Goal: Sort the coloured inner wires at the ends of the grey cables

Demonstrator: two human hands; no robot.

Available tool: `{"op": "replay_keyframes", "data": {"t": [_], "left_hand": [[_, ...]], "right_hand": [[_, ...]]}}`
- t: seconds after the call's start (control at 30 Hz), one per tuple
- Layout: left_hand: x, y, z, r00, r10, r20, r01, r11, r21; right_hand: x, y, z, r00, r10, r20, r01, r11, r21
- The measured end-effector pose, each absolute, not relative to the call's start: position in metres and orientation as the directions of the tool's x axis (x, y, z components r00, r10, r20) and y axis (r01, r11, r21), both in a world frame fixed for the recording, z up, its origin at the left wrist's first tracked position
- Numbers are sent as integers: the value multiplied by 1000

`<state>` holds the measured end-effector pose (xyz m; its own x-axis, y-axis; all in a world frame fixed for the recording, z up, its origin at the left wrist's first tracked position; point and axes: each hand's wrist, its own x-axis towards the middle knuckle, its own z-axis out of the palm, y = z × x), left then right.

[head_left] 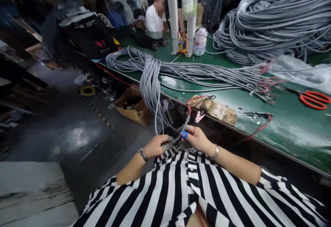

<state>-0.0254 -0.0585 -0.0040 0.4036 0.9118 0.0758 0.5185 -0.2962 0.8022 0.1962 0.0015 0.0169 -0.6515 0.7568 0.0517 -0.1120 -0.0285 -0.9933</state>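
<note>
Both my hands are closed on a grey cable [184, 127] in front of my body, just off the table edge. My left hand [156, 145] grips it lower down, with pale coverings on some fingers. My right hand [198, 139], with blue tape round the thumb, pinches it higher up. The cable's upper end, with reddish wires, reaches the table edge beside a pink clip [199, 116]. A taped brown block [218, 111] lies there, with thin red and black wires at its left. A bundle of grey cables [151, 78] lies along the table and droops over its edge.
On the green table [292, 134] lie orange-handled scissors [314, 99], small snips [257, 115] and a plastic bag [302, 71]. A large cable coil [274, 16] is heaped at the back right. A white jar [200, 41] stands by a post. Below is a cardboard box [133, 106]. Another person [155, 15] sits beyond.
</note>
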Motion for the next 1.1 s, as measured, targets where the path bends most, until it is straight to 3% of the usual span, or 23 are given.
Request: {"op": "replay_keyframes", "data": {"t": [0.07,0.17,0.27,0.4,0.47,0.57,0.73,0.9,1.1], "left_hand": [[-20,-53,2,310,946,94,311,-195,930],[-2,-45,10,94,989,114,96,-123,988],[17,-41,15,-5,994,112,126,-110,986],[28,-42,14,-44,994,97,249,-83,965],[27,-44,12,-86,994,62,220,-41,975],[20,-47,11,-152,985,-77,-29,74,997],[8,-58,14,-116,973,-200,-467,124,875],[8,-68,7,-5,980,-199,-559,162,813],[10,-65,2,74,976,-206,-637,205,743]], "right_hand": [[192,3,13,-687,725,55,-55,24,-998],[189,3,5,-709,697,102,36,180,-983],[188,1,-3,-706,700,106,158,301,-940],[191,-1,-10,-670,740,62,298,345,-890],[192,0,-11,-667,743,60,318,357,-878],[193,3,-8,-630,773,70,244,284,-927],[183,13,7,-556,831,16,-96,-45,-994],[161,21,26,-709,701,-84,-219,-331,-918],[151,19,22,-586,809,-43,-360,-307,-881]]}}
